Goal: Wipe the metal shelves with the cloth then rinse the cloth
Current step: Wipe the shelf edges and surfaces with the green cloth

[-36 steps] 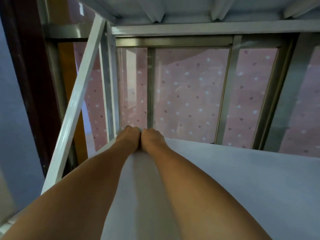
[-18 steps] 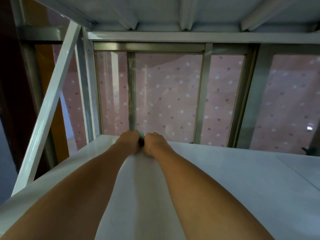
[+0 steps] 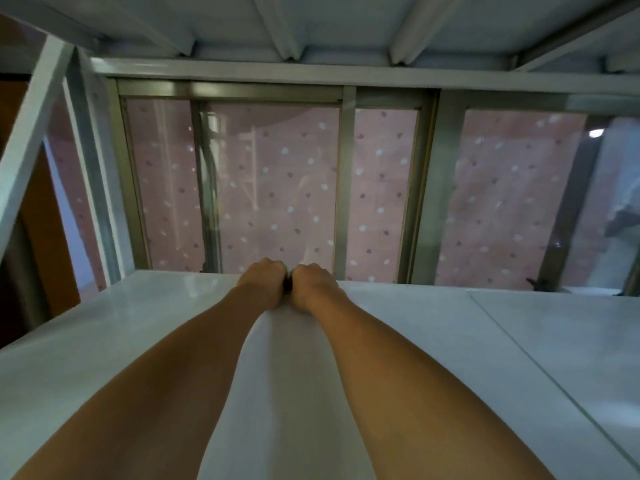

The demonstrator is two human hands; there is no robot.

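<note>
White metal shelf (image 3: 104,341) fills the lower view, with a second shelf (image 3: 311,26) overhead and a pink dotted curtain (image 3: 277,188) behind window glass at 12 o'clock. One slanted white brace (image 3: 27,133) stands at 9 o'clock. Two hands sit at the shelf's far edge. The left hand (image 3: 265,280) is curled tight. One cloth (image 3: 287,287), only a dark sliver, shows at its 3 o'clock. The right hand (image 3: 313,284), likewise curled, grips the cloth from the other side.
</note>
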